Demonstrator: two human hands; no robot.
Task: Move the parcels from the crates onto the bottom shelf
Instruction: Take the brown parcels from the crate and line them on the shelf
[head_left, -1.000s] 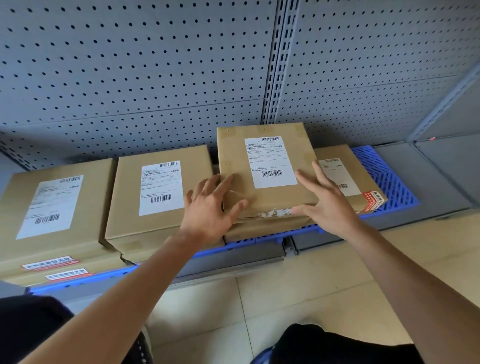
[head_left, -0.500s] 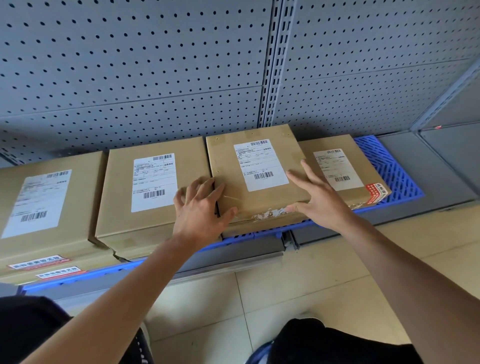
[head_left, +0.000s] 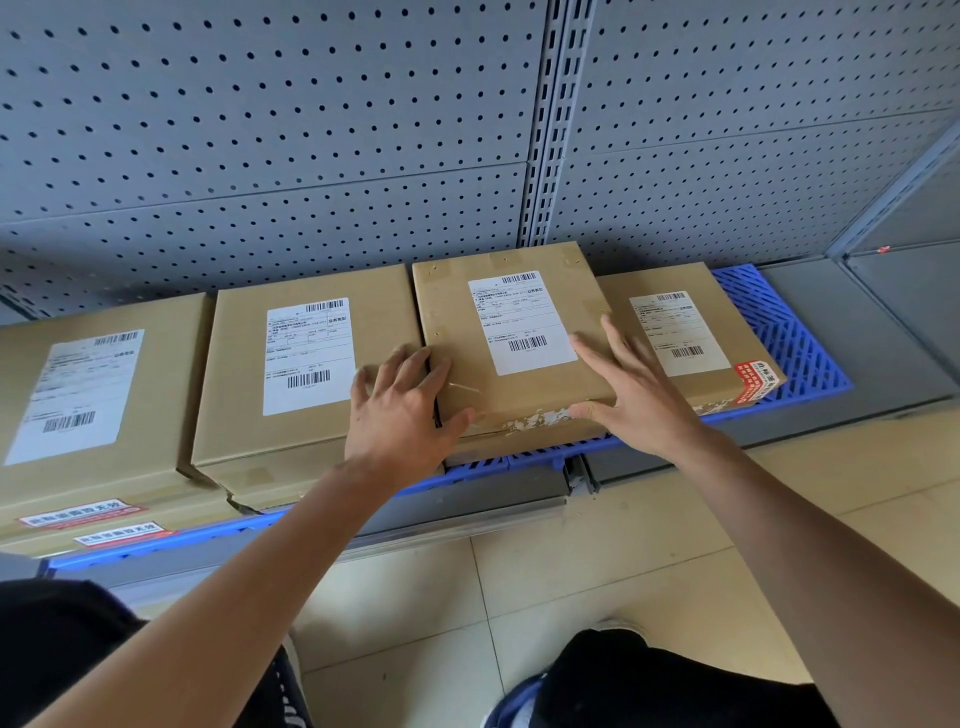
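Note:
Several brown cardboard parcels with white labels lie in a row on the bottom shelf's blue mat (head_left: 789, 332). Both hands are on the middle parcel (head_left: 514, 332). My left hand (head_left: 402, 415) has spread fingers at the parcel's left edge, partly over the neighbouring parcel (head_left: 306, 364), with the thumb against the front edge. My right hand (head_left: 634, 395) lies flat on its right top, thumb at the front corner. The middle parcel stands higher than the right parcel (head_left: 675, 332) and covers that parcel's left edge. No crate is in view.
A grey pegboard wall (head_left: 311, 130) rises right behind the parcels. Another parcel (head_left: 78, 405) lies at the far left. Bare blue mat and grey shelf (head_left: 857, 338) show right of the row. Beige floor tiles (head_left: 649, 545) and my knees are below.
The middle parcel has slid left and squared up against the parcel beside it, closing the gap. Both hands moved with it and stay on it.

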